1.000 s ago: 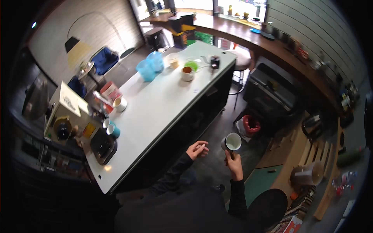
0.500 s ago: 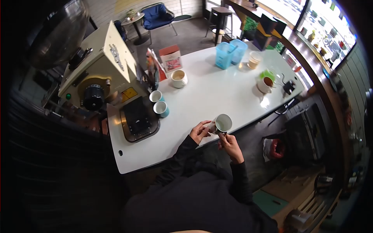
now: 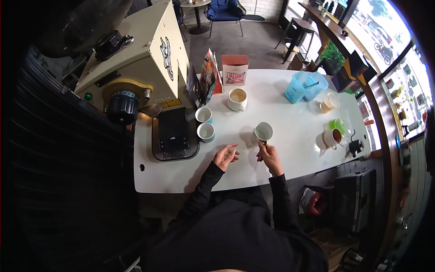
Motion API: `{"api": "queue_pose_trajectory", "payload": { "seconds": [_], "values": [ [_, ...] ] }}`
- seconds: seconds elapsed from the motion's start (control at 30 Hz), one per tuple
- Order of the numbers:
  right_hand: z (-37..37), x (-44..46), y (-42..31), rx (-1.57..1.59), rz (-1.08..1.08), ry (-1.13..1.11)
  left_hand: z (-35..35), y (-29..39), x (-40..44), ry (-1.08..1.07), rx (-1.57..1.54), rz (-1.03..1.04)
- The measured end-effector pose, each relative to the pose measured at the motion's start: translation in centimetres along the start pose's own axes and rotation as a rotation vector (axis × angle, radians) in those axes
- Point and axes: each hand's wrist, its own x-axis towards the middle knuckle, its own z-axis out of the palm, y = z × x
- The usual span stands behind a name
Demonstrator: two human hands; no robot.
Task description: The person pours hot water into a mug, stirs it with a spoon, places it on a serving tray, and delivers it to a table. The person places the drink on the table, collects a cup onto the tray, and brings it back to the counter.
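In the head view, my right hand [image 3: 270, 159] grips the handle of a pale mug [image 3: 263, 132], whose opening faces up. The mug's inside looks whitish, and I cannot tell whether it is resting on the table. My left hand [image 3: 224, 157] is to the left of the mug and apart from it, fingers curved and spaced. Two small blue-sided cups [image 3: 206, 132] stand farther left, beside a black scale-like pad [image 3: 174, 136]. Beyond the held mug is a white mug [image 3: 237, 99] with a light brown inside.
A large cream coffee grinder [image 3: 136, 59] rises at the left of the white table [image 3: 290, 136]. A red and white box [image 3: 234, 70] stands at the back. On the right are blue pitchers [image 3: 297, 87], a stacked cup [image 3: 329, 103], a mug with brown contents [image 3: 333, 138] and a black-handled kettle [image 3: 356, 146].
My left hand has come off the mug and moved left. The right hand has carried the mug forward over the table. The view has shifted too.
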Motion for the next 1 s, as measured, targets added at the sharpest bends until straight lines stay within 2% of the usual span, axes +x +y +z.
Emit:
{"api": "queue_pose_trajectory", "payload": {
  "seconds": [0.37,0.57,0.77,0.93,1.0],
  "values": [
    [-2.4,8.8,-2.2,-0.012,0.039,-0.051,0.5,1.5,1.5,0.276,-0.041,0.007],
    [-3.2,13.1,-2.3,-0.062,0.022,-0.065,1.1,3.0,1.5,0.418,-0.002,0.109],
    [-3.4,16.4,-2.7,-0.116,-0.008,-0.118,1.6,4.8,-0.1,0.697,0.054,0.306],
    [-3.1,17.1,-3.7,-0.126,-0.012,-0.136,0.9,5.8,-0.7,0.903,0.129,0.389],
    [-3.1,17.0,-3.7,-0.129,-0.009,-0.169,0.3,6.2,0.0,1.018,0.314,0.431]
  ]
}}
